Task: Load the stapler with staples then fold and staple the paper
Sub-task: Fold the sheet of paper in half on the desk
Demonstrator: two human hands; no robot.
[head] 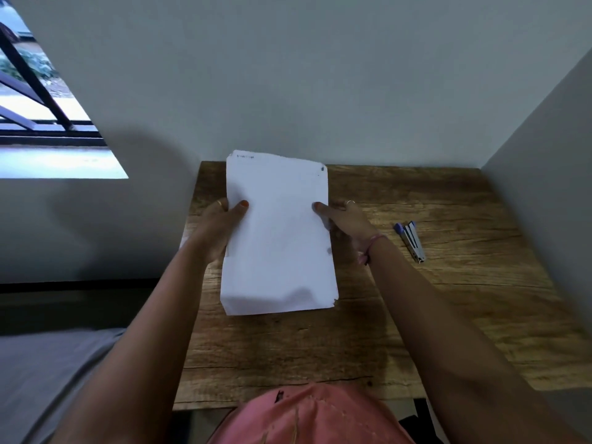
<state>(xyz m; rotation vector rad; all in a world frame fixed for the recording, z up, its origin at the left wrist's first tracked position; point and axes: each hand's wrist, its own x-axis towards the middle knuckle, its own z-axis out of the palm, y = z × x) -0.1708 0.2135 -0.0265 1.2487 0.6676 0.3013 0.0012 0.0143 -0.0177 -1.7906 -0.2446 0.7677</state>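
A white paper stack point(278, 238) is being gripped by both hands point(221, 225) point(344, 221); the stapler point(411, 240) is lying at three o'clock.

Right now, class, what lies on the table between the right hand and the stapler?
Nothing: in the head view, only bare wooden table separates the right hand, gripping the paper, from the stapler.

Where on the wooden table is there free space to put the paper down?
Bare wood lies between the paper and the table's near edge, and beyond the stapler to the right wall. Both hands, left and right, crowd the paper's sides.
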